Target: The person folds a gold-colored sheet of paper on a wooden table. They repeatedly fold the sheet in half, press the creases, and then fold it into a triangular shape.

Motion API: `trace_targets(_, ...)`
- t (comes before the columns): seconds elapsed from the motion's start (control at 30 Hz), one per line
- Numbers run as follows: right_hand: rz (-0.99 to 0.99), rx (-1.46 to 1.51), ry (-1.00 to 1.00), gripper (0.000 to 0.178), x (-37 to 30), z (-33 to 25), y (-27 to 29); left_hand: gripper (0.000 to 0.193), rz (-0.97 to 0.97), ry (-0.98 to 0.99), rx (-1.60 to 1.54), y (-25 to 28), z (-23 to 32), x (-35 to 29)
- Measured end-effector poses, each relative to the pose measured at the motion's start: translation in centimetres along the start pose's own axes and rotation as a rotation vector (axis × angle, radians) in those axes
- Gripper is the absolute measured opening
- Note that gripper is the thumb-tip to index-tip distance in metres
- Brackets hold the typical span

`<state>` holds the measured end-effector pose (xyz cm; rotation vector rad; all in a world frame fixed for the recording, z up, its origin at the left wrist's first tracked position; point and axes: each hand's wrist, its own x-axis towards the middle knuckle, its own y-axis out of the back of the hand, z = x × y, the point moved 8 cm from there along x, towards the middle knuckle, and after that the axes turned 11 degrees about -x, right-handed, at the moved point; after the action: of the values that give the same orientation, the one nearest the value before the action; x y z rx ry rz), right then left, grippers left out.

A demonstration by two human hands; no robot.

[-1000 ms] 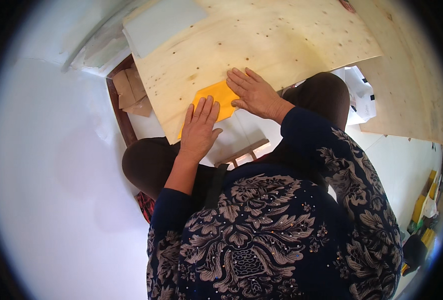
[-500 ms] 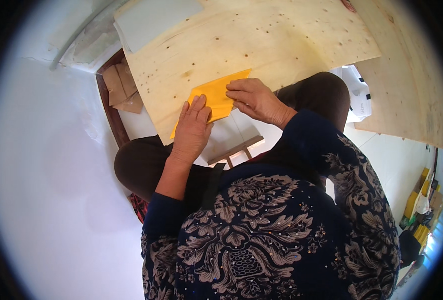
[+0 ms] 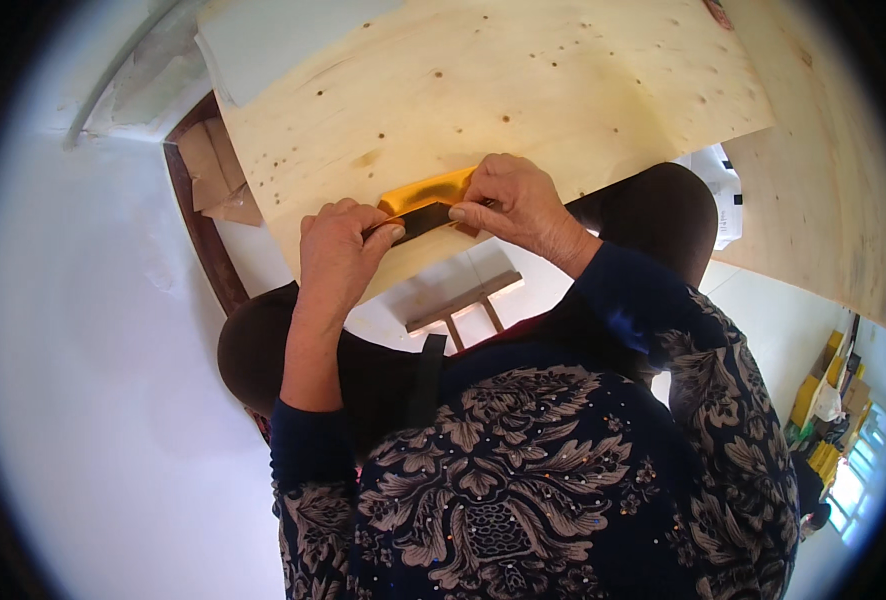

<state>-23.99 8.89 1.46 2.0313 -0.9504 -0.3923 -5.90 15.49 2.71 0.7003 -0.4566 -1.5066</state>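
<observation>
A folded sheet of glossy yellow paper (image 3: 425, 193) stands raised at the near edge of a pale wooden board (image 3: 523, 95). Its near side lies in dark shadow. My left hand (image 3: 340, 250) pinches the paper's left end between thumb and fingers. At the other end, my right hand (image 3: 516, 203) grips it with the thumb in front and the fingers curled behind. Parts of both ends are hidden under my fingers.
White sheets (image 3: 278, 45) lie on the board's far left corner. Brown folded paper (image 3: 213, 170) sits beside the board at left. My knees are under its near edge, with a wooden frame (image 3: 463, 305) below between them. Yellow items (image 3: 818, 385) stand at far right.
The paper was lying flatter under my hands and is now lifted and folded upright. My left hand has gone from pressing flat to pinching its left end.
</observation>
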Motion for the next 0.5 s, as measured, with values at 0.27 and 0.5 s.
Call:
trace_targets(0.27,0.009,-0.134,-0.134,0.03,0.8,-0.1,-0.1,0.023,0.089,0.231,-0.146,-0.1,-2.4,1.1)
trace_targets(0.5,0.087,-0.239,-0.117,0.028,1.0,-0.7,0.2,0.018,0.118,0.267,-0.183,0.3,-3.3,1.1)
